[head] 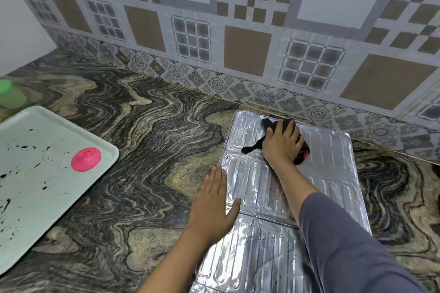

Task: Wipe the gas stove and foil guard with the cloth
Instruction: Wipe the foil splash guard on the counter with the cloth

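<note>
Head view is showing a swirled brown-and-black stone counter (142, 126) filling the frame, with a ribbed silver foil guard (250, 188) lying flat at lower right. A pale green tray (35, 197) is sitting at left, holding a pink round lid (86, 159). The right hand (282, 144) is pressing a black cloth (252, 146) onto the guard; the left hand (212, 204) is lying flat and released on the guard's left edge.
</note>
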The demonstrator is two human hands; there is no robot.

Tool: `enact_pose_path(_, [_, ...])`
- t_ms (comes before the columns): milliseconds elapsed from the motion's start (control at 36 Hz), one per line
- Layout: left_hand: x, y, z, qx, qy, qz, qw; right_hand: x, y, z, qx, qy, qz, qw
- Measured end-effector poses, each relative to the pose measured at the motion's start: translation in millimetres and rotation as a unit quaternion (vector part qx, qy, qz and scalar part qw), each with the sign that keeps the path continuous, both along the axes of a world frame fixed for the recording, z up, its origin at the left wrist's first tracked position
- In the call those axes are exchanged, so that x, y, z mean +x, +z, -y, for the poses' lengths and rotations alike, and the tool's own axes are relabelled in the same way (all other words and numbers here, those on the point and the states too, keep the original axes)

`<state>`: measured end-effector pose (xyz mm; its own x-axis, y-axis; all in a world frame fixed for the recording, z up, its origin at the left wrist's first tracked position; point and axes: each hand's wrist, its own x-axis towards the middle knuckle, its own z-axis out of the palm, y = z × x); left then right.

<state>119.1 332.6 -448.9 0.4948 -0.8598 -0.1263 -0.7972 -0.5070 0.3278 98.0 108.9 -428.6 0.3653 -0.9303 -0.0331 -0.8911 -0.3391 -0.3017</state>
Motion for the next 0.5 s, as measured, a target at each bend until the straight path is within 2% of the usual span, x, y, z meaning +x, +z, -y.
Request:
enact_pose_path(167, [0, -1, 1, -0.021, 0.005, 0.000, 1.000, 30, -4, -11, -0.028, 0.149, 0.015, 0.988])
enact_pose_path(306, [-1, -1, 1, -0.027, 0.009, 0.004, 1.000, 31, -7, -28, -0.048, 0.305, 0.016, 0.951])
enact_pose_path(500, [0, 3, 0, -0.029, 0.016, -0.021, 0.999, 4, -8, -38, -0.047, 0.411, 0.001, 0.910])
